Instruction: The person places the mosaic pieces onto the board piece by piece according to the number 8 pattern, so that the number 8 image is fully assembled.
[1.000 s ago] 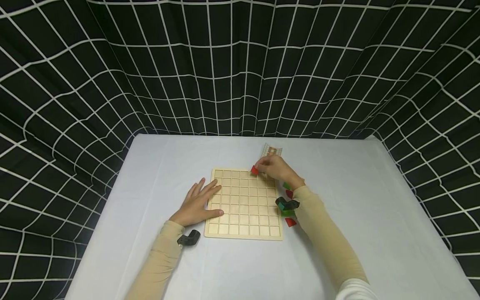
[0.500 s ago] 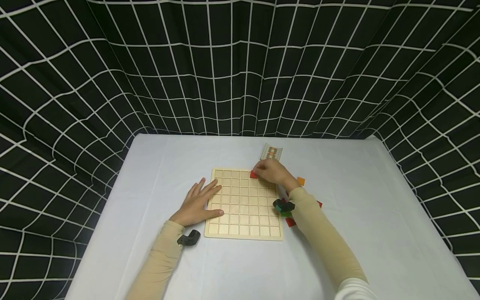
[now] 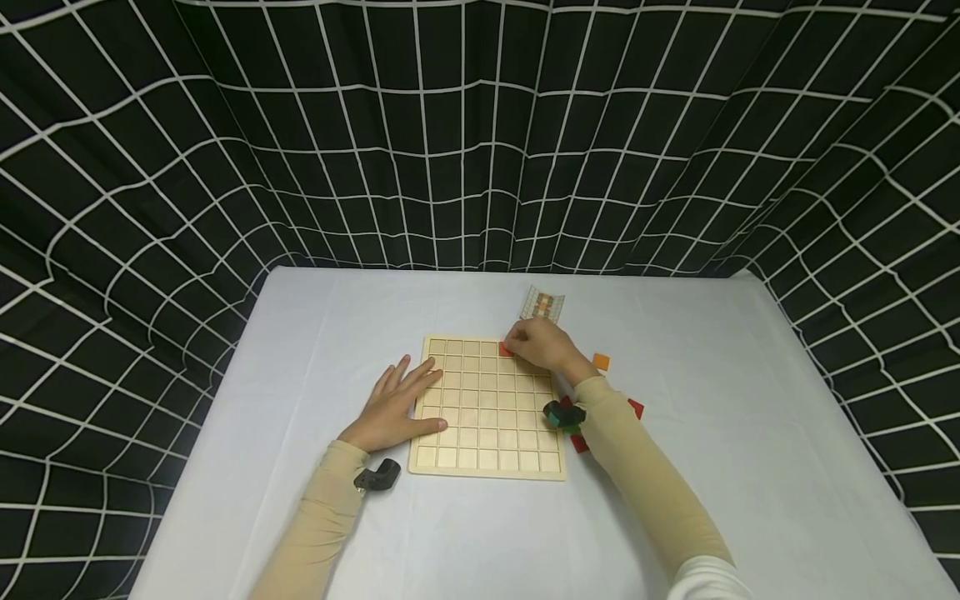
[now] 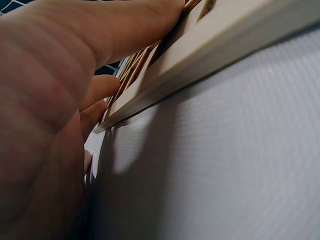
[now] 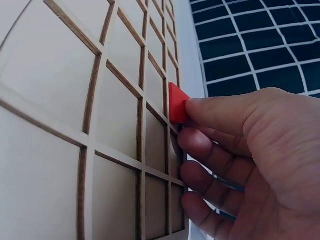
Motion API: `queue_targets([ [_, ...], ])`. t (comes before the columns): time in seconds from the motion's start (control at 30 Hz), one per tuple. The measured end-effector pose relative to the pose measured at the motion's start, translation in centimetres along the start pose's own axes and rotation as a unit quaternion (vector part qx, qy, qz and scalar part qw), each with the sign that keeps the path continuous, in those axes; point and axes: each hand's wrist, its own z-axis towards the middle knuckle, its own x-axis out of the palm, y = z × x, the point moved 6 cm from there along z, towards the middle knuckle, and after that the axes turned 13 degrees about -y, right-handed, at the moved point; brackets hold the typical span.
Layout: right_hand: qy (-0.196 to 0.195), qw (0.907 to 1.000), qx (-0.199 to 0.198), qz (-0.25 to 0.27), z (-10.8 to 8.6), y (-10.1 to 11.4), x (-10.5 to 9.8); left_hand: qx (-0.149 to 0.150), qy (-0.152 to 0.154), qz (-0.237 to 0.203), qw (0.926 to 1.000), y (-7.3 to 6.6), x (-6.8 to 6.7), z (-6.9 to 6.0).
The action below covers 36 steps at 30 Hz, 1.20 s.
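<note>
A light wooden grid board point(image 3: 480, 402) lies on the white table. My right hand point(image 3: 543, 343) is over its far right part and pinches a small flat red tile point(image 5: 177, 104) at a cell in the far row. The right wrist view shows the thumb against the tile, which sits tilted at that cell; the other fingers curl below it. My left hand point(image 3: 390, 415) rests at the board's left edge with fingers spread and straight. Its thumb and some fingertips touch the frame point(image 4: 165, 75) of the board.
A patterned card point(image 3: 543, 303) lies behind the right hand. Right of the board are an orange tile point(image 3: 601, 362), a red piece point(image 3: 637, 408), another red piece point(image 3: 580, 443) and a green piece point(image 3: 572, 430), partly hidden by the right arm. Gridded black curtains point(image 3: 480, 167) surround the table.
My right hand has moved slightly toward me and left, bringing the red tile from the board's far edge down to a far-row cell. The left hand stays put.
</note>
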Motion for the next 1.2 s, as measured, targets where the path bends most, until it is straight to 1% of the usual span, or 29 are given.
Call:
queue_targets([
  [0.3, -0.013, 0.9993, -0.025, -0.024, -0.1, 0.4, -0.1, 0.0, 0.001, 0.006, 1.0, 0.1, 0.1, 0.1],
  [0.47, -0.023, 0.999, -0.017, -0.034, -0.3, 0.7, -0.8, 0.003, -0.003, 0.0, 1.0, 0.2, 0.1, 0.1],
  [0.63, -0.04, 0.9991, 0.001, 0.01, -0.9, 1.5, -2.5, 0.002, -0.001, 0.003, 1.0, 0.1, 0.0, 0.0],
  [0.8, -0.047, 0.9978, -0.009, 0.045, -1.6, 2.0, -4.0, 0.009, -0.001, 0.006, 0.9999, 0.0, -0.1, 0.1],
  [0.93, -0.048, 0.9966, -0.011, 0.065, -2.3, 1.9, -5.2, 0.01, -0.003, 0.002, 0.9999, -0.2, -0.2, 0.3],
  [1.03, -0.051, 0.9958, -0.004, 0.076, -2.8, 1.6, -6.3, 0.008, -0.001, 0.003, 1.0, -0.2, -0.2, 0.2],
  [1.2, -0.071, 0.9932, 0.008, 0.092, -3.6, 0.9, -8.6, 0.007, -0.003, 0.003, 1.0, 0.0, 0.1, 0.0],
])
